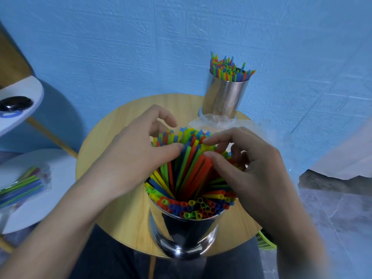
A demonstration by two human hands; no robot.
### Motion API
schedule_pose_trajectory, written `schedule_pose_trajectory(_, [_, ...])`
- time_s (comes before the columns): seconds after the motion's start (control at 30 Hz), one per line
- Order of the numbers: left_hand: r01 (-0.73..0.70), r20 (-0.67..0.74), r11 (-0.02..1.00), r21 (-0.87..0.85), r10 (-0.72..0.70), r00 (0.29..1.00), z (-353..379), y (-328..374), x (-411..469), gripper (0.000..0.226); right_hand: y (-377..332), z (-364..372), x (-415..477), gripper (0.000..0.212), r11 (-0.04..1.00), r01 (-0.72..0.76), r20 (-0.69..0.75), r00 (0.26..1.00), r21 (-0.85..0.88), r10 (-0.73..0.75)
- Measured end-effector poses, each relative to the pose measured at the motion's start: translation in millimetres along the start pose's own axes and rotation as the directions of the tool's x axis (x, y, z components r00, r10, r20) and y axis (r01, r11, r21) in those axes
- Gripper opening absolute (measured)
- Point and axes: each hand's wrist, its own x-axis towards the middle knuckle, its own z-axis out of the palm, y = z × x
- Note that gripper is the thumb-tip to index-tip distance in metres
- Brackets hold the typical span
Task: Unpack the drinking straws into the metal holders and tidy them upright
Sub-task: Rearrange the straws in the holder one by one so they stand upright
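My left hand and right hand sit close together without touching, both curled over the tops of the straws in the near holder, which stands at the near edge of the round wooden table. The left cups the leaning tips from its side with the thumb pressed in. The right pinches at them between thumb and forefinger.

As I judge it, the unpacking into this holder is done and the tidying is only half done. The straws by the near rim stand straight, but the middle bunch fans away toward the far edge and needs gathering upright. The far holder, at the table's far edge, looks finished: its bundle stands up, though the tips sit at uneven heights. A crumpled clear wrapper lies between the two holders, touching the far one's base. A sealed pack lies on the white table to my left, not yet opened, so I'd guess there is more to unpack (where it would go, with both holders this full, I can't say).

By count there are two metal holders, both loaded, one emptied wrapper and one sealed pack in view. The loose straws, in red, yellow, green and blue, are far too many to count
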Motion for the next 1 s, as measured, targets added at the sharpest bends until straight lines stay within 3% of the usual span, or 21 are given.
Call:
schedule_pose_trajectory(0.2, [0.005, 0.039, 0.994, 0.108, -0.009, 0.999, 0.9, 4.2, 6.4, 0.028, -0.2, -0.6, -0.6, 0.009, 1.0, -0.009, 0.004, 1.0, 0.011, 0.009])
schedule_pose_trajectory(0.43, [-0.038, 0.013, 0.999, -0.035, 0.038, 0.999, 3.9, 3.8, 5.4, 0.007, 0.5, -0.9, -1.3, 0.01, 1.0, -0.009, 0.005, 1.0, 0.015, 0.008])
schedule_pose_trajectory(0.6, [-0.021, 0.065, 0.986, -0.167, 0.032, 0.997, 3.1, 4.7, 2.9, 0.01, 0.4, -0.8, -2.2, 0.01, 1.0, -0.004, 0.004, 1.0, 0.03, 0.004])
schedule_pose_trajectory(1.0, [-0.034, 0.045, 0.972, -0.232, 0.046, 0.998, 3.6, 6.0, 0.0, 0.017, 0.2, -1.0, -2.1, 0.009, 0.999, -0.001, 0.001, 1.0, 0.037, 0.001])
